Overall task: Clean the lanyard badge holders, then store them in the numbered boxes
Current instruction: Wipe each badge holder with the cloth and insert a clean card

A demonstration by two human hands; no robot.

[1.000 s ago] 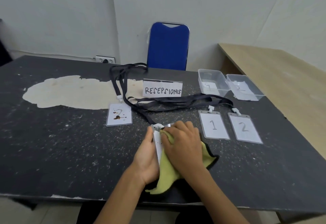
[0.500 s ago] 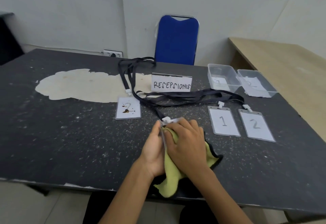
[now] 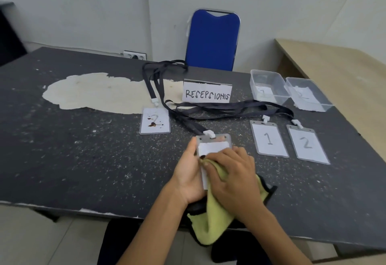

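Yellow cloth (image 3: 211,223) wiping a holder (image 3: 211,147) just in front of the sign (image 3: 206,94).
The left hand (image 3: 188,173) grips the holder's edge; the right hand (image 3: 234,175) bunches the cloth and presses it onto the face. A dark spot (image 3: 202,156) by the cloth could smear rather than lift. Its strap (image 3: 194,127) crosses other straps in front of the sign, so a tug may drag the neighbouring holders (image 3: 269,139).

Plain white plaster walls (image 3: 83,14) meet in a corner behind a blue padded chair with a metal frame (image 3: 213,39). A white wall socket (image 3: 134,55) sits low, just behind the scuffed black bench (image 3: 62,160), whose top has peeled to a pale beige patch (image 3: 94,93). A light wooden table (image 3: 334,72) stands at the right. The floor is pale tile (image 3: 52,239).
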